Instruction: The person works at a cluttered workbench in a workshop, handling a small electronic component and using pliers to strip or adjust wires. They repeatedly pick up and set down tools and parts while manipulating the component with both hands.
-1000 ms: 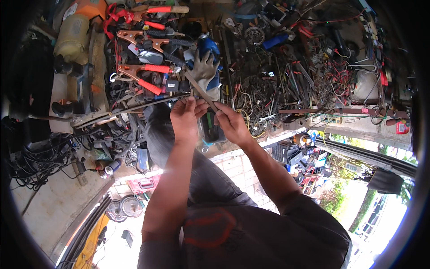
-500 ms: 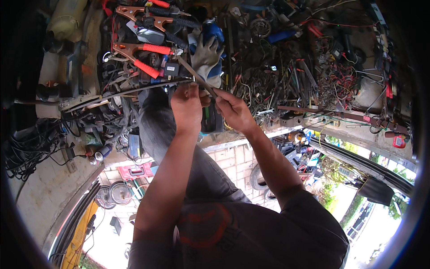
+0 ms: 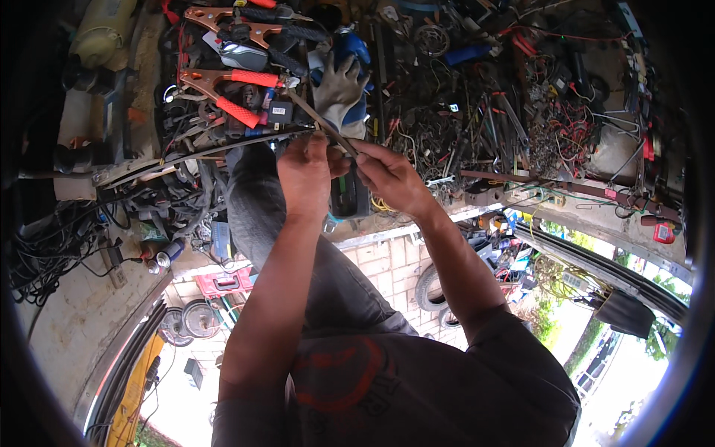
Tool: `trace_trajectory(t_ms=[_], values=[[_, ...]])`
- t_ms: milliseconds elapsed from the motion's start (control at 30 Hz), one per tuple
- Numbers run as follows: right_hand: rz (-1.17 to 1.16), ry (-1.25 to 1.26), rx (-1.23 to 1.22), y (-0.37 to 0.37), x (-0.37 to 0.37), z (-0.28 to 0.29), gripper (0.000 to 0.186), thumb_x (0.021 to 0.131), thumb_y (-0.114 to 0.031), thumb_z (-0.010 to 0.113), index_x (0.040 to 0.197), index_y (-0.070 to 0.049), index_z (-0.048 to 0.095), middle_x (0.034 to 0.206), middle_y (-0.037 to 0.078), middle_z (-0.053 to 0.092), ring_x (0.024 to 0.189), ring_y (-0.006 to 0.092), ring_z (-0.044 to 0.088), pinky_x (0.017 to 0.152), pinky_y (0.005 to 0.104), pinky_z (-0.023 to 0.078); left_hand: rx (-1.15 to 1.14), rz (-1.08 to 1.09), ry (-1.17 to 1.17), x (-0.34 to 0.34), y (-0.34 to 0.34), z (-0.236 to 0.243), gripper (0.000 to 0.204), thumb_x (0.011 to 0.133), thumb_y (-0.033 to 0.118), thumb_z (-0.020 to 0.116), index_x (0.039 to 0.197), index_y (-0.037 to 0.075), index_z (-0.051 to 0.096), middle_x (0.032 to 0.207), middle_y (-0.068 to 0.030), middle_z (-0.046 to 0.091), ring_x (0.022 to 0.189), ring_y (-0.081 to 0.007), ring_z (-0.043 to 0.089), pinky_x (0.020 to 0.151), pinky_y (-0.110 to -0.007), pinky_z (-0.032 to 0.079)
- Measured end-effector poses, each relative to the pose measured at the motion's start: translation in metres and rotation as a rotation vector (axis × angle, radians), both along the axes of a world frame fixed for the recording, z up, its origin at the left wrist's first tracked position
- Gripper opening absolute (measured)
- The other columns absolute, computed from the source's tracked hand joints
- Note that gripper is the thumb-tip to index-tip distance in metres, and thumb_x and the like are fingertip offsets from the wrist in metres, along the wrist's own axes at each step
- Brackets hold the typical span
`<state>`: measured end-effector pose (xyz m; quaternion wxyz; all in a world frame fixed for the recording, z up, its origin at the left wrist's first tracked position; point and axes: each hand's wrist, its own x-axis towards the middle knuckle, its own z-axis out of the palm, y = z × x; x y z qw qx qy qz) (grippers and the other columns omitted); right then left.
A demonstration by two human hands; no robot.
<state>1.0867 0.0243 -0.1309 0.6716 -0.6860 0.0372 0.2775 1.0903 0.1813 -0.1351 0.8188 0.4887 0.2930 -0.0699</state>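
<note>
My right hand (image 3: 392, 176) is closed on the lower end of a long, flat, brownish metal bar (image 3: 316, 118), which looks like a file. The bar slants up and left past a grey-and-blue work glove (image 3: 344, 89) lying on the bench. Close beside it, my left hand (image 3: 304, 177) is closed, thumb uppermost, at the bar's near side. What its fingers pinch is small and mostly hidden. A long thin dark strip (image 3: 216, 144) runs left from this hand; whether the hand holds it I cannot tell. Both hands are over the bench's near edge, above my trouser leg (image 3: 257, 197).
Copper clamps with red grips (image 3: 237, 112) and a small black box (image 3: 280, 112) lie left of the bar. Tangled wires and tools (image 3: 432, 127) cover the bench at right. Black cables (image 3: 52, 253) pile up at far left. A red case (image 3: 225, 283) and a tyre (image 3: 430, 289) are on the paving.
The bench and both hands appear slightly farther left in the picture. My grip on the metal bar looks the same, and the hands stay close together.
</note>
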Motion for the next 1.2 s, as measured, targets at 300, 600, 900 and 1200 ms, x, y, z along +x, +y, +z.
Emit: trace_trajectory(t_ms=[300,600,900,1200], values=[[0.055,-0.04,-0.104,-0.002,-0.004,0.007,0.037,0.1,-0.016,0.051,0.135,-0.005,0.054,0.073,-0.005,0.05,0.065,0.0027,0.041,0.057,0.0201,0.037,-0.005,0.019,0.052,0.003,0.007,0.004,0.017,0.091,0.016,0.062,0.091,0.0,0.061,0.071,-0.0052,0.059,0.055,-0.0156,0.059,0.051,-0.027,0.051],[0.006,0.05,0.053,-0.001,-0.004,0.007,0.04,0.101,-0.01,0.048,0.141,-0.003,0.047,0.066,-0.006,0.037,0.056,0.0033,0.032,0.048,0.0197,0.027,-0.037,0.013,-0.009,-0.001,0.003,-0.005,0.019,0.094,0.019,0.064,0.085,0.004,0.056,0.066,-0.0003,0.05,0.054,-0.0125,0.05,0.051,-0.027,0.043],[0.013,0.018,-0.031,-0.005,-0.004,0.0,0.035,0.101,-0.012,0.05,0.134,-0.003,0.054,0.072,-0.006,0.047,0.064,0.0022,0.039,0.055,0.0199,0.034,0.011,0.046,-0.017,-0.003,-0.005,-0.006,0.016,0.097,0.016,0.058,0.087,0.003,0.056,0.068,-0.0009,0.05,0.054,-0.0131,0.05,0.051,-0.028,0.043],[-0.024,0.075,-0.17,-0.002,-0.021,0.001,0.036,0.1,-0.013,0.05,0.134,-0.001,0.053,0.084,-0.001,0.056,0.075,0.0045,0.046,0.069,0.021,0.042,-0.054,0.12,0.012,0.0,-0.008,-0.006,0.016,0.096,0.014,0.056,0.084,0.004,0.056,0.064,0.0006,0.049,0.05,-0.0093,0.044,0.046,-0.026,0.036]])
